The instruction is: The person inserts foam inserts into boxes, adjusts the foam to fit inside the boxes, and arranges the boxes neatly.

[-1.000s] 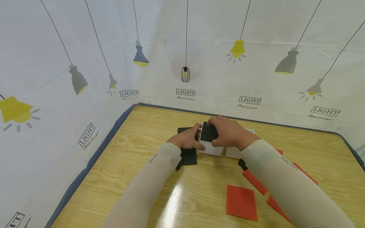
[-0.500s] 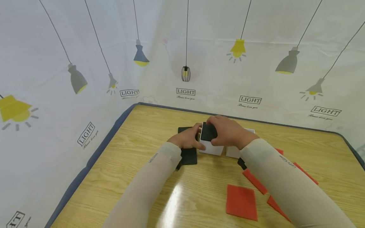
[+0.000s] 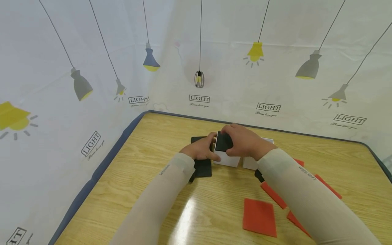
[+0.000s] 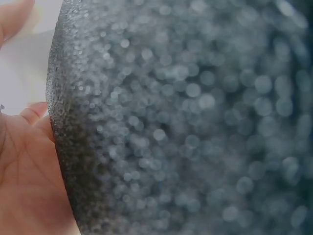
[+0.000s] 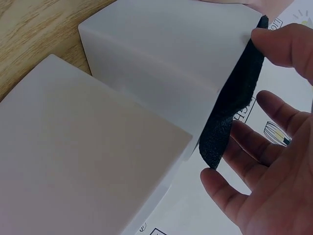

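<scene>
My left hand (image 3: 200, 149) grips the left side of a white box (image 3: 226, 160), thumb across its front face. From the right, my right hand (image 3: 245, 139) holds a thin black sheet (image 3: 223, 143) at the box's open top. In the right wrist view the sheet (image 5: 215, 142) is bent and partly inside the box (image 5: 146, 39), with the thumb on one corner and fingertips along the far edge. A blurred black textured surface (image 4: 195, 122) fills most of the left wrist view, hiding part of the left palm (image 4: 24, 181).
A second white box (image 3: 249, 164) stands just right of the first, partly behind the right wrist. Black sheets (image 3: 202, 169) lie under the left hand. Several red sheets (image 3: 259, 217) are spread on the wooden table (image 3: 137, 197) at the right. A printed curtain (image 3: 226, 102) borders the table.
The right hand has shifted very slightly left on the black sheet. The left hand and both boxes stay in place.
</scene>
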Motion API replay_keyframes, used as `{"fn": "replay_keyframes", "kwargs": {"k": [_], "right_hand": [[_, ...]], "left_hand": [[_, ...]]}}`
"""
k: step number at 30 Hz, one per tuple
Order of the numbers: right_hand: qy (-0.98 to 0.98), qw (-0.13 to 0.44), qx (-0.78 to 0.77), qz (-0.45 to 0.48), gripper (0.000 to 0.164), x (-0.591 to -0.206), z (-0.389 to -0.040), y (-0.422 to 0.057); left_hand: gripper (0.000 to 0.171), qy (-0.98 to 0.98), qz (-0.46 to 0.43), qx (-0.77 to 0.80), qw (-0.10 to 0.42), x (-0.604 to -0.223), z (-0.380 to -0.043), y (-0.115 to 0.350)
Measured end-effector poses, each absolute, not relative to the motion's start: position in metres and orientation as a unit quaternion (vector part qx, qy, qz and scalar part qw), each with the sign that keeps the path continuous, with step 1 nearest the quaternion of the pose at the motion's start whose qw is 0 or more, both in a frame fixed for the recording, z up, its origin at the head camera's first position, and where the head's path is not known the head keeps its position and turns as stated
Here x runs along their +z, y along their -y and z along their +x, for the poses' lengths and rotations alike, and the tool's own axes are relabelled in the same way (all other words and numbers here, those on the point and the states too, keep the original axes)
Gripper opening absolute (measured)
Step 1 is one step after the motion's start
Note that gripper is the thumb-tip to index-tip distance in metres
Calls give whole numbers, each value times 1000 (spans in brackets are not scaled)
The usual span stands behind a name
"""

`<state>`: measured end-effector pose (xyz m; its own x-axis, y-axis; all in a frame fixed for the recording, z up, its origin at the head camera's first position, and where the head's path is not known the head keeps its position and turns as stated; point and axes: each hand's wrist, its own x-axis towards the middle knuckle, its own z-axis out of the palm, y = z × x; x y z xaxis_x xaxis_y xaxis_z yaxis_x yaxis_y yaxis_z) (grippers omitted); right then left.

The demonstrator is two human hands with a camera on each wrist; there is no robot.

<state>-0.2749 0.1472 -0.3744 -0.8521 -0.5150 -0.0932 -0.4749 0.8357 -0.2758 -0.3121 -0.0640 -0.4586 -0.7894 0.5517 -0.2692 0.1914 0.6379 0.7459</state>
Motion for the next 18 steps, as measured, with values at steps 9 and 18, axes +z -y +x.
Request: {"fn": "replay_keyframes", "kwargs": {"k": [9, 18], "right_hand": [[-954, 76, -142, -253, 64, -375, -276, -151], [-952, 76, -163, -249, 63, -377, -277, -152]], "left_hand": [[104, -875, 213, 361, 241, -459, -313, 64], [104, -874, 219, 360, 241, -460, -313, 65]]}}
